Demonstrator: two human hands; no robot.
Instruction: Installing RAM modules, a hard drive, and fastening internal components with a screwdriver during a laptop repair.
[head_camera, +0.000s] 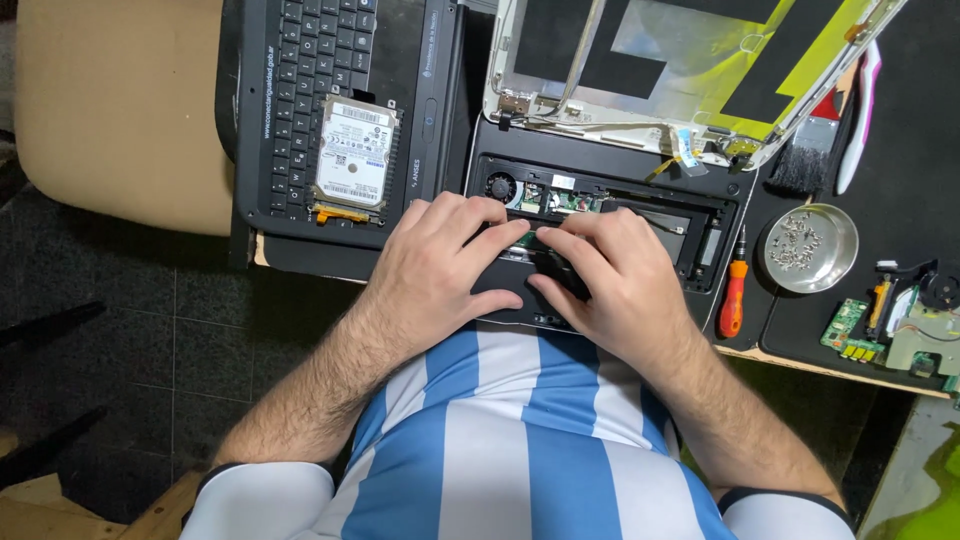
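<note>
Laptop base (600, 215) already gutted, hard drive (353, 152) out; left hand (440, 265) and right hand (610, 275) press flat, fingers spread, clasping nothing.

We see a black laptop base (600, 215) with a little green board inside. Our shirt (510, 440) has light blue and white stripes. The screwdriver (733, 295) is orange and black. The round dish (810, 248) is shiny silver. The hard drive (355, 152) is silver with a white label. The chair (115, 105) is tan.
</note>
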